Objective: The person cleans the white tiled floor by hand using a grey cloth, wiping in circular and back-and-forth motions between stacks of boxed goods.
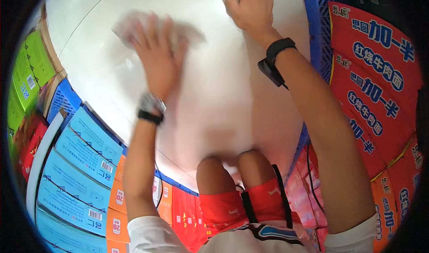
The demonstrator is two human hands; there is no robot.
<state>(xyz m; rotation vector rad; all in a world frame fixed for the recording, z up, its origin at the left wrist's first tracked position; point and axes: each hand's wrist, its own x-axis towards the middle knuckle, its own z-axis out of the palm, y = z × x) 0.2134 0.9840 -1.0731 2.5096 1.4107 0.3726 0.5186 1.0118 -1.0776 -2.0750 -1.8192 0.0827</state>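
Observation:
My left hand point(157, 56) lies flat with spread fingers on a greyish crumpled cloth point(127, 27), pressed against the shiny white floor point(214, 83). Motion smears both the fingers and the cloth. At the top edge, my right hand point(252, 7) is over the same floor, well to the right of the cloth. Its thumb looks bent in. The picture's edge cuts off most of its fingers, so whether it holds anything is hidden.
My knees point(216, 175) are on the floor at the bottom. Blue cartons point(87, 148), green cartons point(35, 61) and orange cartons point(118, 199) stack along the left. Large red packages point(366, 105) line the right, beside a blue plastic pallet point(318, 29). A thin black cable point(311, 177) hangs near my right leg.

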